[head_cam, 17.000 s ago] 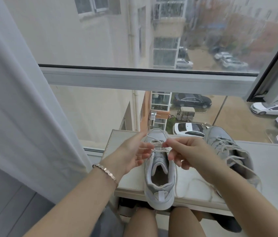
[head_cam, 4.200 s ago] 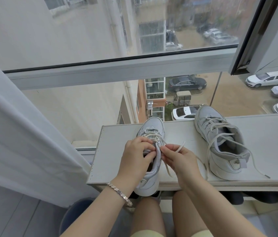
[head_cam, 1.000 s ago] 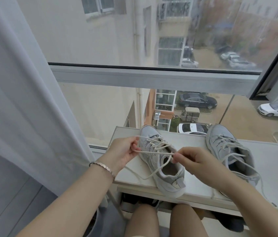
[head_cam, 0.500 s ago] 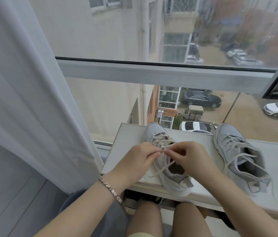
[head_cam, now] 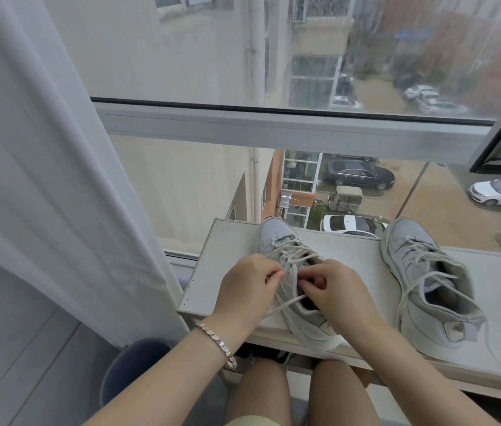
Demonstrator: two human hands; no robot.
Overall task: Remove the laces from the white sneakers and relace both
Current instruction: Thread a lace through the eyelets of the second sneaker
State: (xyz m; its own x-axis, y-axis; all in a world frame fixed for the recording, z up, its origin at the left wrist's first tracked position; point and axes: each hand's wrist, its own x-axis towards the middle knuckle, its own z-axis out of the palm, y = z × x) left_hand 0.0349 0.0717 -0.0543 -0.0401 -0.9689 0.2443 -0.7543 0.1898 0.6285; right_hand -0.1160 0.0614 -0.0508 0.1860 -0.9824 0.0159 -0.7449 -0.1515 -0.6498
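Observation:
Two white sneakers stand on a white shelf (head_cam: 230, 241) by the window. The left sneaker (head_cam: 277, 241) points away from me, its heel over the shelf's front edge. My left hand (head_cam: 246, 290) pinches the lace (head_cam: 286, 304) at the sneaker's upper eyelets. My right hand (head_cam: 335, 290) pinches the lace just to the right, over the shoe's opening. A loose lace end runs from under my hands toward the left. The right sneaker (head_cam: 427, 278) stands apart at the right, laced, with loose ends trailing over the shelf.
A white curtain (head_cam: 43, 179) hangs at the left. The window frame (head_cam: 274, 127) crosses above the shelf, with a street and parked cars far below. A dark blue bin (head_cam: 129, 367) stands on the floor beside my knees.
My hands, spread apart with the lace stretched between them a second ago, have come together at the left sneaker's upper eyelets. The sneakers have stayed in place.

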